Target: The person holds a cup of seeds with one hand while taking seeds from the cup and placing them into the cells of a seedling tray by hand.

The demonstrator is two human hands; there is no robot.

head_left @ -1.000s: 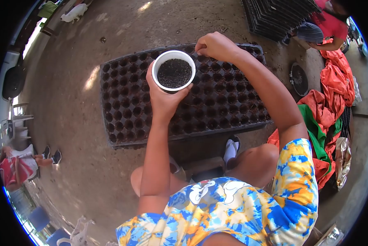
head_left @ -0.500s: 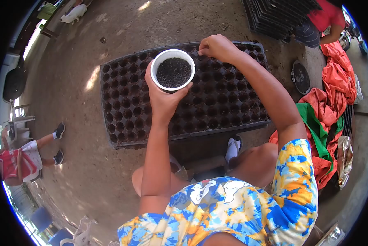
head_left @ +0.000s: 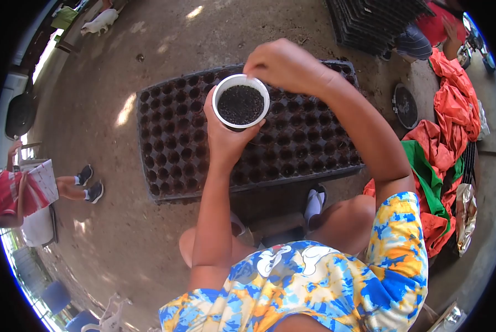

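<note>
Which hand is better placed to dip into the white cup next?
Right, I'd say. The right hand is already at the far rim of the cup, fingers pointing down. The left hand is wrapped around the cup, so it would probably have to let go first.

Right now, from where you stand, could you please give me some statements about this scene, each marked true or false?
1. The left hand holds a white cup. True.
2. The white cup is empty. False: dark grains lie in it.
3. The right hand is down by the sandal. False: it is near the cup's rim.
4. Green cloth lies against red cloth. True.
5. The cup is above the celled tray. True.
</note>
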